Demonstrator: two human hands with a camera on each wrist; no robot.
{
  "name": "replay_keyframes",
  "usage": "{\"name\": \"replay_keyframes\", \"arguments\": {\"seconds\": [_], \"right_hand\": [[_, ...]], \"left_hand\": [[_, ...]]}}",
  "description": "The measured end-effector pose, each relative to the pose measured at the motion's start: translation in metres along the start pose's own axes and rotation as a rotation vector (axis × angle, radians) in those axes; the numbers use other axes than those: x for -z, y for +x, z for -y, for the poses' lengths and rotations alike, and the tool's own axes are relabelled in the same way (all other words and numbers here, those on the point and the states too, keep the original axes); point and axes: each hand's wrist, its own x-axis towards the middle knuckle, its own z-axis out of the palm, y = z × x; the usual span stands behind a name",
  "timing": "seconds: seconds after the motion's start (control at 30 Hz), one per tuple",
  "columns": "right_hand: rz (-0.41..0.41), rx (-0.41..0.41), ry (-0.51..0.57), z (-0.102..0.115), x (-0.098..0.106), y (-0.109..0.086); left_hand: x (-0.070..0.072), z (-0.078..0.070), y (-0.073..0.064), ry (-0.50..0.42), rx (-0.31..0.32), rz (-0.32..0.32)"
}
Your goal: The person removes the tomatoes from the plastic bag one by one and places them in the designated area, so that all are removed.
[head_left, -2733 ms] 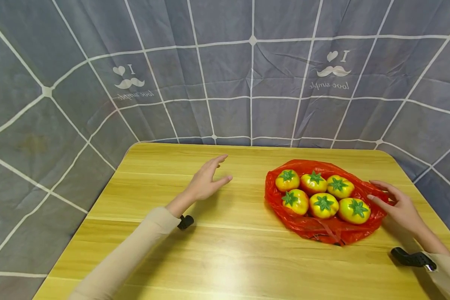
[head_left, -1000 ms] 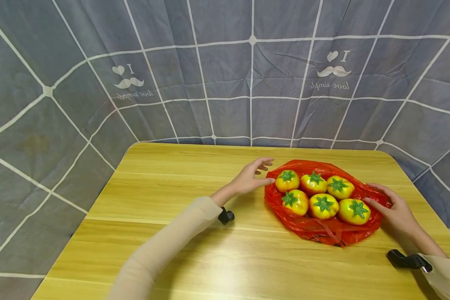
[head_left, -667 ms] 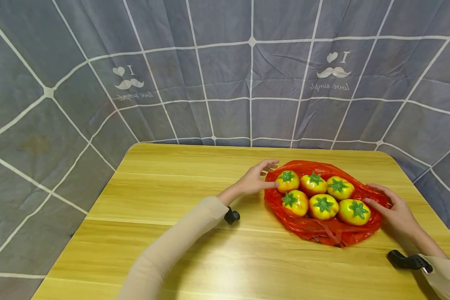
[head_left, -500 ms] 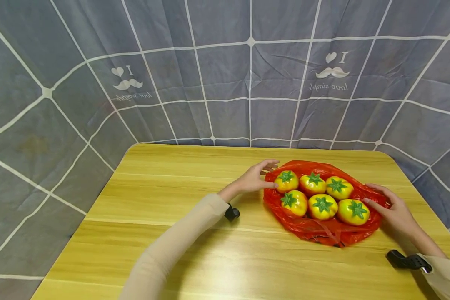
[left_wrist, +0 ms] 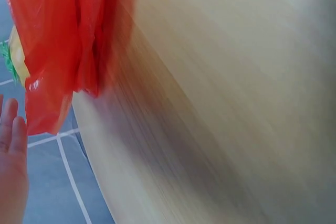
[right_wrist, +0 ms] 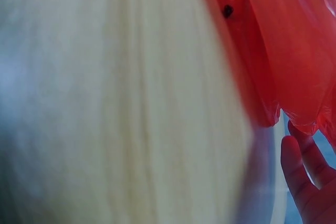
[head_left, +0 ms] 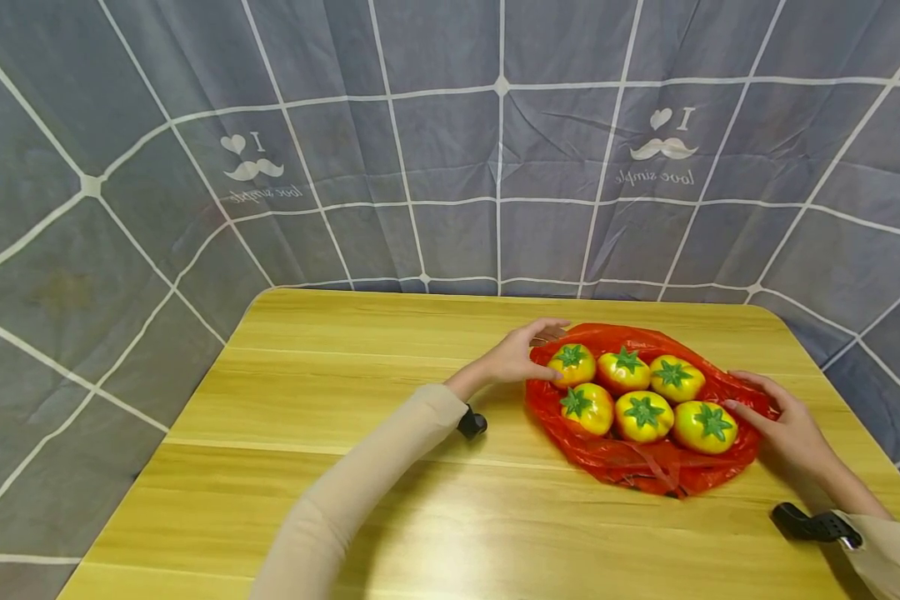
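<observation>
Several glossy yellow-and-red fruits with green star-shaped tops lie in two rows in an opened red plastic bag (head_left: 667,471); whether they are tomatoes or persimmons I cannot tell. My left hand (head_left: 513,358) is at the bag's left edge, its thumb tip against the upper-left fruit (head_left: 572,367) and its fingers reaching behind the rim. At the right edge is my right hand (head_left: 795,429), thumb over the rim, fingers spread along the bag's side. Both wrist views show extended fingers next to the red plastic: left hand (left_wrist: 10,171), right hand (right_wrist: 315,182).
The bag rests on the right half of a wooden table (head_left: 330,392). A grey-blue curtain (head_left: 450,167) with white grid lines hangs behind the table and along its sides. Black straps with small devices (head_left: 817,525) are on both wrists.
My left hand has come rightward across the table to the bag's left edge, its thumb now at a fruit. The right hand has shifted slightly inward. The bag and fruits stay nearly in place.
</observation>
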Motion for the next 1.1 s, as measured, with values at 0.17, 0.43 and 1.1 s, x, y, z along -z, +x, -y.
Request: {"name": "replay_keyframes", "arguments": {"seconds": [0.17,0.43,1.1], "right_hand": [[0.017,-0.028,0.068,-0.001,-0.001,0.000],[0.029,-0.031,0.065,-0.001,-0.001,0.000],[0.031,-0.045,0.054,0.001,0.000,0.001]], "left_hand": [[-0.004,-0.002,0.003,-0.010,0.009,0.017],[-0.006,-0.001,0.005,-0.012,0.018,0.016],[-0.012,0.015,0.008,0.012,0.068,0.019]]}}
